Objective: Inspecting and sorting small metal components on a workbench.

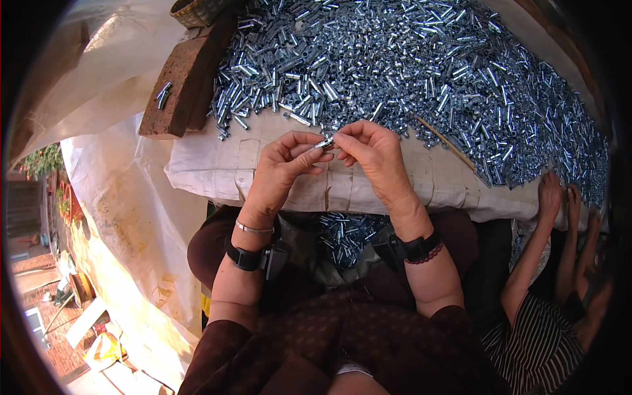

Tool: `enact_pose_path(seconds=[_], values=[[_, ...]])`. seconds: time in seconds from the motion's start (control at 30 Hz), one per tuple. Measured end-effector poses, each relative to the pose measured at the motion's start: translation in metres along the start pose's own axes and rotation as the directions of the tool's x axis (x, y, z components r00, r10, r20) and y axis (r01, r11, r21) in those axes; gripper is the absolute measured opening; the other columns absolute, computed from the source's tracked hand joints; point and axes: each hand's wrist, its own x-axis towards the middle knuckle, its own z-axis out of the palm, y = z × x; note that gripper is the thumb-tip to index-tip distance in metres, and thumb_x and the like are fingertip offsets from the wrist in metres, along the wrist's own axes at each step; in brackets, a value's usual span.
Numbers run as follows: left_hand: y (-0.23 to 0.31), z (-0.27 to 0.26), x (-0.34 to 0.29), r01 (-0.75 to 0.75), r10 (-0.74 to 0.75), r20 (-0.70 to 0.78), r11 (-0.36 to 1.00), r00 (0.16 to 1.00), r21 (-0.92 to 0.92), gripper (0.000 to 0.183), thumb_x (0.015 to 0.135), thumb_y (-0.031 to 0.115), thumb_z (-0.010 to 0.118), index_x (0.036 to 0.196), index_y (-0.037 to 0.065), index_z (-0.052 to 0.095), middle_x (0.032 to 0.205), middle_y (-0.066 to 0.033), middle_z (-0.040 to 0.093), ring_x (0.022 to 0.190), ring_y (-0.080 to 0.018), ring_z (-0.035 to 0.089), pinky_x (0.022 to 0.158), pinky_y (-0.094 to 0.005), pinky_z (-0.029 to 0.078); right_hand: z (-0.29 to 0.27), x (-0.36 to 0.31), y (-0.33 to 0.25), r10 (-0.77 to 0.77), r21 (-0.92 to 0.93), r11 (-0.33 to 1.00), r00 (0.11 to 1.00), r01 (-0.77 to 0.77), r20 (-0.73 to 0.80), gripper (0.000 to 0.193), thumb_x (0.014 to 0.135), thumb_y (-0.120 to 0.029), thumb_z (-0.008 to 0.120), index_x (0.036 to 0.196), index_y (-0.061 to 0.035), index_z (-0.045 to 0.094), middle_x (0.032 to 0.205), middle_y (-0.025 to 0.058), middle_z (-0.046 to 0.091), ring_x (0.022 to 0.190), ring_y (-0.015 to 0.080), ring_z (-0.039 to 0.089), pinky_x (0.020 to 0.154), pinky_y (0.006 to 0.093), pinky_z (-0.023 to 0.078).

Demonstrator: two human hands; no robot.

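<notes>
My left hand [284, 166] and my right hand [376, 157] meet at the near edge of a table covered in pale sheeting [263, 135]. Between their fingertips is a small shiny metal tube [324, 142], pinched from both sides; the fingers hide part of it. Just beyond my hands, a wide heap of similar silvery metal tubes and short sleeves [395, 66] spreads over the table. More of these pieces [349, 237] lie below the table edge, between my knees.
Bricks [174, 85] bound the heap at the left, with a few tubes [163, 95] on top. A woven basket [197, 12] stands behind them. A thin stick [447, 143] lies along the heap's near edge. Other people's hands [550, 194] work at the right. Plastic sheeting [125, 210] hangs at left.
</notes>
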Motion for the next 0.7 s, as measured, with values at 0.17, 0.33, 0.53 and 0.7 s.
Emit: enact_pose_path(seconds=[0.17,0.33,0.53,0.7], values=[[-0.003,0.001,0.001,-0.033,0.033,0.017,0.999,0.999,0.007,0.026,0.089,0.008,0.06,0.113,-0.003,0.058,0.102,-0.0113,0.067,0.09,-0.0149,0.066,0.073,-0.0217,0.053,0.001,0.0,-0.001,-0.003,-0.019,1.0,1.0,0.003,-0.015,0.016,0.084,-0.014,0.066,0.089,0.0007,0.064,0.075,0.0033,0.065,0.065,0.0072,0.06,0.058,0.019,0.047],[-0.003,0.0,0.002,-0.023,0.023,0.02,1.0,1.0,-0.016,0.027,0.09,0.007,0.06,0.114,-0.004,0.058,0.1,-0.0115,0.067,0.09,-0.0153,0.066,0.075,-0.0228,0.053,0.004,-0.001,-0.001,-0.033,-0.01,0.999,0.999,0.033,-0.018,0.015,0.085,-0.013,0.066,0.09,0.0009,0.064,0.075,0.0039,0.065,0.065,0.0076,0.06,0.061,0.0196,0.048],[-0.003,0.0,0.002,-0.056,0.054,0.031,0.997,0.998,0.059,0.026,0.089,0.007,0.06,0.113,-0.004,0.058,0.098,-0.011,0.068,0.087,-0.0141,0.066,0.076,-0.0235,0.053,0.004,-0.008,0.006,-0.176,-0.162,0.973,0.983,0.166,-0.052,0.017,0.086,-0.012,0.065,0.091,0.0041,0.065,0.078,0.0074,0.067,0.067,0.0094,0.063,0.061,0.0208,0.051],[-0.006,-0.001,-0.003,-0.083,0.078,0.065,0.993,0.995,0.079,0.026,0.088,0.01,0.063,0.11,-0.002,0.061,0.096,-0.0099,0.069,0.086,-0.0128,0.066,0.076,-0.0231,0.053,-0.006,-0.01,0.006,-0.022,-0.054,0.998,0.999,0.025,0.038,0.021,0.088,-0.021,0.064,0.093,-0.0005,0.066,0.079,0.0053,0.067,0.068,0.0099,0.063,0.063,0.0223,0.051]])
